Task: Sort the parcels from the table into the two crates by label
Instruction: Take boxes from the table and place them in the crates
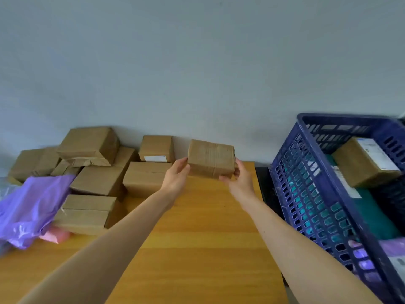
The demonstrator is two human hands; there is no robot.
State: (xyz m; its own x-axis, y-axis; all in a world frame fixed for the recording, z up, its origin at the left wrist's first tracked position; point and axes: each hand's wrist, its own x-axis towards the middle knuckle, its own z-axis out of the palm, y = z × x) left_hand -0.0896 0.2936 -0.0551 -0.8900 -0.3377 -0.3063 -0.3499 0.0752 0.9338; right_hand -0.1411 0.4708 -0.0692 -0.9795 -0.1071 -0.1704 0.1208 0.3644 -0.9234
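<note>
Head view: one brown parcel (211,158), held above the worktop (197,227) left of the blue crate (306,194), with the fingers (183,163) of the left hand (175,173) and right hand (238,178) gripping its ends. Stacked parcels (105,172) and a purple bag (32,205) lie well left of the crate; a labelled parcel (363,163) sits inside it.

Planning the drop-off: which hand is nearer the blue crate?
Right. The right hand grips the box's end toward the blue crate; the left hand holds its far end.
</note>
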